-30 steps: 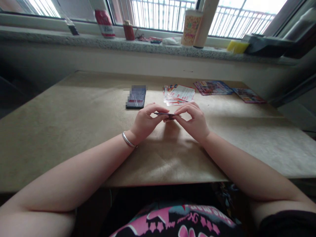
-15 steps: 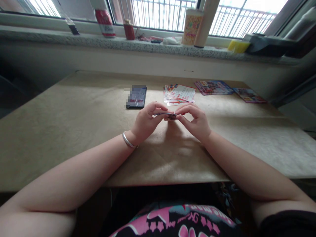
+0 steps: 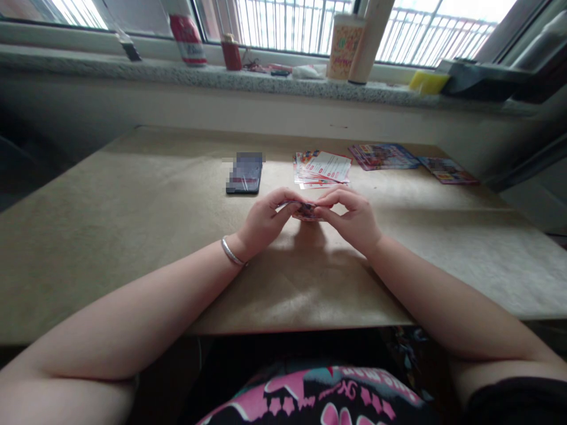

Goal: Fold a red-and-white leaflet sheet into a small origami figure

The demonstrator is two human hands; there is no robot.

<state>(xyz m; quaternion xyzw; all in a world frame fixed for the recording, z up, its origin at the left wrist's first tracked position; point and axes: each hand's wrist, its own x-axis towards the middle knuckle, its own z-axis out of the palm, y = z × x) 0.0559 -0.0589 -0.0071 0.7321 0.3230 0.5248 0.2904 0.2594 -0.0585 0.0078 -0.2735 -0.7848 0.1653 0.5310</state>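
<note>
Both my hands meet over the middle of the brown table [image 3: 133, 200]. My left hand [image 3: 263, 223], with a silver bangle on its wrist, and my right hand [image 3: 354, 219] pinch a small colourful card [image 3: 305, 209] between their fingertips. The card is bent or tilted down between the fingers and mostly hidden by them. Just beyond the hands lies a fanned pile of red and white cards [image 3: 321, 168].
A dark phone [image 3: 244, 173] lies on the table left of the card pile. Two more sets of colourful cards [image 3: 383, 156] [image 3: 447, 170] lie at the far right. The stone windowsill [image 3: 133, 69] holds a red can [image 3: 188, 38], a printed cup [image 3: 343, 47] and a yellow object [image 3: 427, 81].
The card was held flat and edge-on between the fingertips; now it is bent or tilted downward. The hands have drawn slightly closer together, staying in the same spot.
</note>
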